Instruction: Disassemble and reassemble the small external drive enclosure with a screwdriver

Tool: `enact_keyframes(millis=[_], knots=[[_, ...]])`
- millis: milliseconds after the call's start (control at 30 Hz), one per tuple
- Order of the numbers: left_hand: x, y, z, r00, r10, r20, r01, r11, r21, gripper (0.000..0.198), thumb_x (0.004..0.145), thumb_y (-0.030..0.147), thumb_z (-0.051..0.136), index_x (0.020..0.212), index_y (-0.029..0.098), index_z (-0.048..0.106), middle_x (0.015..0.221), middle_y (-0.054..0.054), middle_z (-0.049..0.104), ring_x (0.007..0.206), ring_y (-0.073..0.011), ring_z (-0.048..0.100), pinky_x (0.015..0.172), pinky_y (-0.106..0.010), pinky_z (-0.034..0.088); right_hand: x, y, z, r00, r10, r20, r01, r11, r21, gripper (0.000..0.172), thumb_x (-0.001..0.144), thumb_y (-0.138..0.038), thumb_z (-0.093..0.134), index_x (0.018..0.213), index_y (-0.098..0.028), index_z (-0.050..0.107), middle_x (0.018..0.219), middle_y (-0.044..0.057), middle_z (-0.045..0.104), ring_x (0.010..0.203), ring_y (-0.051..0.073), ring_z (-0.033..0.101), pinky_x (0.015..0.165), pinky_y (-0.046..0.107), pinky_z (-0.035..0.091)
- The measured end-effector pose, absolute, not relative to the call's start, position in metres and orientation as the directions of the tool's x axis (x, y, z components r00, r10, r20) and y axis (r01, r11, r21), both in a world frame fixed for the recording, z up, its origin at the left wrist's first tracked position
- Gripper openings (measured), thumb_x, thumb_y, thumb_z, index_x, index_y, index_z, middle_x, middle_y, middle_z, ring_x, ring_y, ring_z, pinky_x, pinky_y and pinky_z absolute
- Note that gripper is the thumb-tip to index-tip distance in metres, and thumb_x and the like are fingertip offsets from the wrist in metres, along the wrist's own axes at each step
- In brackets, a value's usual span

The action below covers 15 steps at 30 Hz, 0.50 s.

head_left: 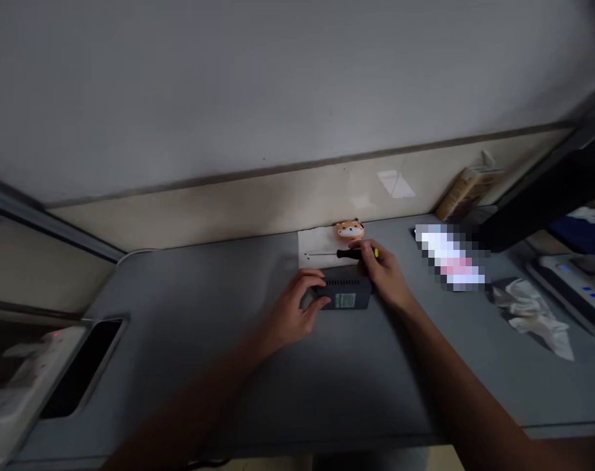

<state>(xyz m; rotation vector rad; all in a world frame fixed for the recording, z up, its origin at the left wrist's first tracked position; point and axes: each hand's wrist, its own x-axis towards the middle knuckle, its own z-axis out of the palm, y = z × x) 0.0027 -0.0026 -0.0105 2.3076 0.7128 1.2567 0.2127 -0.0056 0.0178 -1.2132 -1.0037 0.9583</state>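
Grey desk point(203, 281) against a pale wall point(228, 98); clock read from the dark box point(353, 301), mid-desk, slotted vents along its top edge, pale label on its side. Far left, between 8 and 9: white device point(22, 399), red light on, phone point(84, 369) with dark screen just beside it. At 9, left hand point(297, 311) grips the box's left end, thumb and fingers narrowed onto it. At 11, white paper point(326, 235) with tiny dark bits on it, possibly screws. At 12, screwdriver point(349, 254), shaft pointing to 9 over the paper, tip off the box; orange toy point(350, 229) behind. At 2, right hand point(385, 271) closed round the screwdriver handle; contact with box unclear. Near 3, crumpled tissue point(533, 314). Step looks like screw work on the box, driver not engaged; next move seems to call for a steady left hold and careful tip alignment.
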Motion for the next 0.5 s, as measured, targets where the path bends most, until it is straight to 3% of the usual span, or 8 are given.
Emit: enact_keyframes(millis=[133, 300, 500], knots=[[0.0029, -0.0008, -0.0102, 0.463, 0.565, 0.683, 0.221, -0.819, 0.529, 0.011, 0.099, 0.022, 0.061, 0.108, 0.022, 0.055, 0.111, -0.008, 0.065, 0.103, -0.0189, 0.068, 0.087, -0.034, 0.057, 0.2149, -0.0058, 0.0210, 0.234, 0.969, 0.080, -0.036, 0.091, -0.995, 0.050, 0.074, -0.070, 0.074, 0.085, -0.021, 0.076, 0.059, -0.003, 0.060, 0.051, 0.012, 0.045, 0.049, 0.026, 0.033], [0.0004, -0.0003, -0.0110, 0.496, 0.517, 0.698, 0.209, -0.851, 0.482, 0.010, 0.100, 0.019, 0.060, 0.109, 0.023, 0.056, 0.113, -0.008, 0.066, 0.104, -0.0182, 0.069, 0.085, -0.033, 0.058, 0.2162, -0.0052, 0.0207, 0.228, 0.970, 0.084, -0.021, 0.092, -0.996, 0.053, 0.073, -0.074, 0.071, 0.084, -0.022, 0.075, 0.052, -0.006, 0.050, 0.049, 0.011, 0.043, 0.048, 0.025, 0.030], [0.0013, 0.0009, -0.0140, 0.435, 0.682, 0.588, 0.244, -0.718, 0.652, 0.012, 0.100, 0.028, 0.061, 0.109, 0.021, 0.060, 0.112, -0.009, 0.070, 0.097, -0.0184, 0.072, 0.082, -0.032, 0.059, 0.2175, -0.0023, 0.0158, 0.326, 0.945, 0.037, -0.102, 0.073, -0.992, 0.057, 0.073, -0.077, 0.068, 0.083, -0.021, 0.074, 0.061, -0.002, 0.063, 0.048, 0.010, 0.044, 0.046, 0.025, 0.032]])
